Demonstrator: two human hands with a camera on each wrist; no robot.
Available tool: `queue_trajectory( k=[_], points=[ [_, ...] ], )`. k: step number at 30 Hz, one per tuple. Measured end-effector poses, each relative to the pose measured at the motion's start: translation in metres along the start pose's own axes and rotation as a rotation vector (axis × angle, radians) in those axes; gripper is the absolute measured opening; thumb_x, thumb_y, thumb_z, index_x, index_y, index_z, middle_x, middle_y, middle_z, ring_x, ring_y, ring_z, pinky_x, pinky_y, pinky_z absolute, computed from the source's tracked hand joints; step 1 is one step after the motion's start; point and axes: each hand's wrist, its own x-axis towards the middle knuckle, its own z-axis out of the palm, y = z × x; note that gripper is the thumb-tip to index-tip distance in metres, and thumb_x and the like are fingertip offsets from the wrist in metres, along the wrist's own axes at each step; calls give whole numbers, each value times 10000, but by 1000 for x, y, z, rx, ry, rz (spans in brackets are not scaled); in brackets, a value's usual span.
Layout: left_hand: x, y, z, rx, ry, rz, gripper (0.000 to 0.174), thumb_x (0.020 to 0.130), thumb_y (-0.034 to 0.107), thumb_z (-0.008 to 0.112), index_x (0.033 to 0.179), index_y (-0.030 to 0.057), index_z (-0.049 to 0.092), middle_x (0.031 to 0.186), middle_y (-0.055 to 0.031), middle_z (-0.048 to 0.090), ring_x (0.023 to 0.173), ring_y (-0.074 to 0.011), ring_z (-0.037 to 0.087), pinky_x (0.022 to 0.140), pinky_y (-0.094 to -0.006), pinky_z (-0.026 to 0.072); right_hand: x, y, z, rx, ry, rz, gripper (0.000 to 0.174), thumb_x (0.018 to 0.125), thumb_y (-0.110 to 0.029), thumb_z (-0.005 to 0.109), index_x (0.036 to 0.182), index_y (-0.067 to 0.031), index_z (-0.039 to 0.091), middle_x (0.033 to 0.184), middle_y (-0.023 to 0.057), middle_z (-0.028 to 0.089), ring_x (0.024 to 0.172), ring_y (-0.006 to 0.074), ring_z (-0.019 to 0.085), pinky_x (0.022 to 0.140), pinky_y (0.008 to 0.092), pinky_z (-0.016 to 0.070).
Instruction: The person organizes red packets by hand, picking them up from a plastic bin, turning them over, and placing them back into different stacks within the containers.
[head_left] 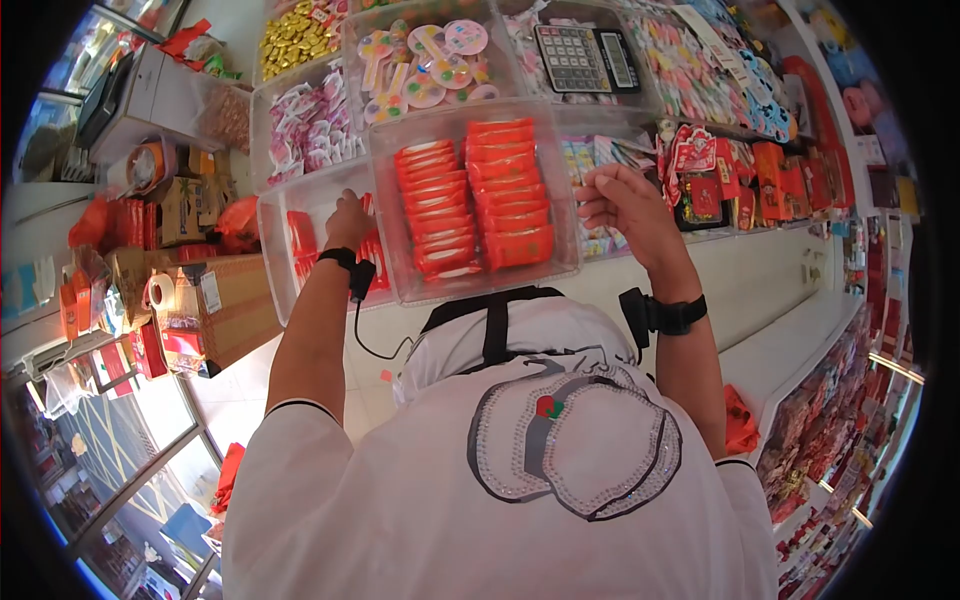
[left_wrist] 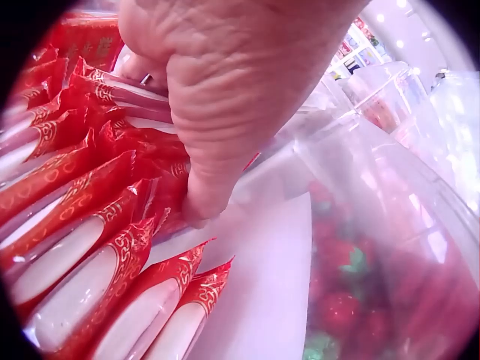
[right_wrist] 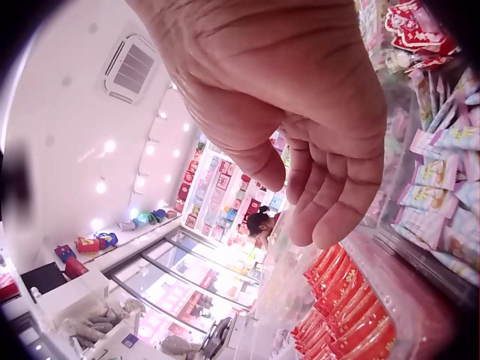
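My left hand [head_left: 347,222] is down inside the left clear bin [head_left: 275,240] among red packets [head_left: 300,235]. Close up in the left wrist view, the hand [left_wrist: 225,82] has its thumb and fingers around red packets [left_wrist: 142,112]; part of the grip is hidden. The middle bin [head_left: 385,215] holds two stacked rows of red-wrapped packets [head_left: 515,195]. Just off that bin's right side hovers my right hand [head_left: 630,205], fingers loosely bent and holding nothing. In the right wrist view the hand [right_wrist: 300,120] is above red packets [right_wrist: 349,300].
Behind stand bins of gold candies [head_left: 295,40], purple-white packets [head_left: 315,120] and round lollipops [head_left: 425,65], with a calculator [head_left: 585,60] on another. Red packages [head_left: 770,185] lie at right. A cardboard box [head_left: 235,310] stands left.
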Motion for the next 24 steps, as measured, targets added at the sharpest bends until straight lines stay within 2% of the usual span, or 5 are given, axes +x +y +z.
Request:
queue_trajectory(
  k=[7, 13, 17, 20, 24],
  points=[
    [-15, 5, -26, -135, 102, -46, 780, 772, 495, 775, 1260, -27, 462, 1271, -308, 587, 1113, -468, 643, 947, -521, 520, 1, 0, -1, -4, 8, -4, 220, 1033, -243, 575, 1096, -37, 624, 983, 78, 703, 839, 145, 689, 755, 291, 560],
    [-40, -31, -64, -418, 190, -47, 706, 742, 456, 790, 1166, -56, 553, 1145, -296, 648, 1092, -432, 656, 901, -480, 516, 13, -4, 5, -3, -52, -34, 214, 1030, -243, 575, 1085, -42, 624, 972, 79, 698, 832, 147, 687, 752, 295, 561],
    [-70, -53, -89, -337, 784, 239, 545, 818, 372, 798, 1107, -38, 585, 950, -162, 675, 875, -339, 681, 783, -415, 535, 24, -11, 21, 6, -131, -33, 224, 1023, -249, 586, 1113, -45, 611, 1001, 79, 692, 841, 151, 686, 760, 296, 560],
    [-119, -24, -148, -1127, 446, -16, 408, 912, 326, 743, 1113, 4, 595, 951, -76, 656, 842, -202, 662, 757, -339, 536, 32, -21, 44, -31, -214, -28, 280, 1013, -272, 604, 1182, -50, 581, 1082, 93, 677, 925, 166, 683, 812, 306, 556],
    [-186, 64, -211, -1531, 226, 199, 310, 980, 295, 665, 1135, 36, 594, 996, -37, 644, 881, -114, 650, 770, -296, 546, 38, -28, 89, -110, -407, -146, 512, 989, -326, 642, 1390, -50, 480, 1296, 143, 601, 1145, 215, 627, 963, 351, 516]
  ],
)
